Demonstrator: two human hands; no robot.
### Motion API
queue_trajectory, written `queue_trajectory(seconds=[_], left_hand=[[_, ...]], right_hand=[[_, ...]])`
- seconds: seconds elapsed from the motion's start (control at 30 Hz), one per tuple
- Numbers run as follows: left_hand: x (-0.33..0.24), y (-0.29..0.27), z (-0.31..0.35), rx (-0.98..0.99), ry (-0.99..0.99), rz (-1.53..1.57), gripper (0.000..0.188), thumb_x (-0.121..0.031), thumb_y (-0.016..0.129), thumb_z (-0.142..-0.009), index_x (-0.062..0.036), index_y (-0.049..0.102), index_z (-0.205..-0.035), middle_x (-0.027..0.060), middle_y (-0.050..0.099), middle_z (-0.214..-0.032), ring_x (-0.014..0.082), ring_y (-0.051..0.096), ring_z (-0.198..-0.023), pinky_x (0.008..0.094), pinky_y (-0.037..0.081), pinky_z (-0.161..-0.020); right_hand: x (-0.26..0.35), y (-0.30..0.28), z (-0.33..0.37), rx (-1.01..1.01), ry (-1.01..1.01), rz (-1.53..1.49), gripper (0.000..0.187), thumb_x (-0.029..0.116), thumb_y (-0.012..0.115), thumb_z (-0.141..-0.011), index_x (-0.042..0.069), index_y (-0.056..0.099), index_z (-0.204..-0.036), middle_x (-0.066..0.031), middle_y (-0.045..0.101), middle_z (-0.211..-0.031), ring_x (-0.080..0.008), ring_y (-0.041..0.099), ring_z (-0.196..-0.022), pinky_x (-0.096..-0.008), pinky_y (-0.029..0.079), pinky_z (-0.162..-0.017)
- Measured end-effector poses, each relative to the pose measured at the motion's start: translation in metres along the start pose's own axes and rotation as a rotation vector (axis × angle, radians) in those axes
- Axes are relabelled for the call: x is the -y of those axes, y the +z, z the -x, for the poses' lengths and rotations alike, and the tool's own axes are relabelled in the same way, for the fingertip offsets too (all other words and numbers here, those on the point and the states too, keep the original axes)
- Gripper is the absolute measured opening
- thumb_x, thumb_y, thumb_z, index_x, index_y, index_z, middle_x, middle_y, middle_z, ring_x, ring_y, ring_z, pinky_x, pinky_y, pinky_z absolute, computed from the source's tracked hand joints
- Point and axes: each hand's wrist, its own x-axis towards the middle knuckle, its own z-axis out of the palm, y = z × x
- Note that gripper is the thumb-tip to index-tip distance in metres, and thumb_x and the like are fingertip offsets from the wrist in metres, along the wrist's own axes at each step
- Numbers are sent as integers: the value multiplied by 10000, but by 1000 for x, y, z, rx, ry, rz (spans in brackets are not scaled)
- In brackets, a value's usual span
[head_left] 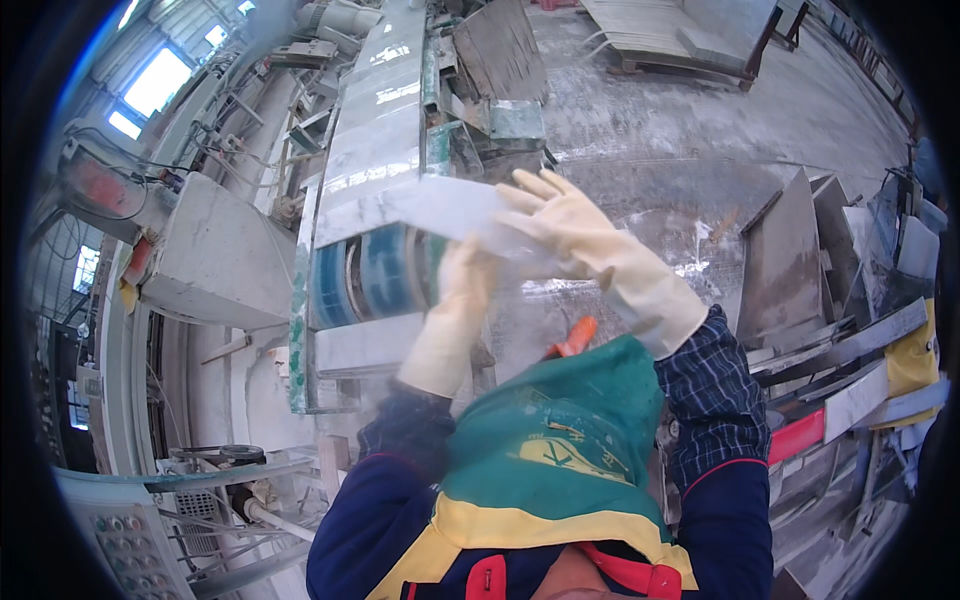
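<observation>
A thin, pale grey-white stone slab (445, 207) is between my hands, its right end blurred. It reaches out over the right side of a roller conveyor. My left hand (465, 280), in a cream rubber glove, grips the slab's near edge, its fingers partly hidden and smeared. My right hand (560, 225), gloved the same way, holds the slab's right end with the fingers lying over it. Just left of my left hand are the conveyor's blue-green rollers (385, 270). A marbled white strip (360, 218) lies across the conveyor beyond them; I cannot tell whether it joins the slab.
Wet pale slabs (380, 120) line the conveyor running away from me. A grey machine housing (220, 250) stands left, above a button panel (125, 545). Stone offcuts (790, 260) lean at right. A loaded pallet (680, 45) sits far right. My green apron (560, 430) hangs below.
</observation>
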Motion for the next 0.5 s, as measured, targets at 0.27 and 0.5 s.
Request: queue_trajectory(seconds=[0.27, 0.5], left_hand=[[-85, -149, -26, -617, 162, 102, 311, -19, 564, -991, -73, 489, -1288, 150, 612, -1240, 324, 652, -1111, 508, 574, -975], [-102, -202, -55, -648, 194, 61, 538, 69, 479, -975, -104, 364, -1471, 189, 470, -1420, 391, 517, -1286, 578, 465, -1088]], right_hand=[[-83, -65, 234, -230, 582, -113, 546, 160, 703, -860, 62, 589, -1384, -190, 549, -1447, -385, 444, -1398, -469, 329, -1171], [-44, -94, 502, -282, 1193, 488, 455, 190, 655, -939, 29, 591, -1359, -213, 577, -1389, -379, 479, -1349, -446, 355, -1144]])
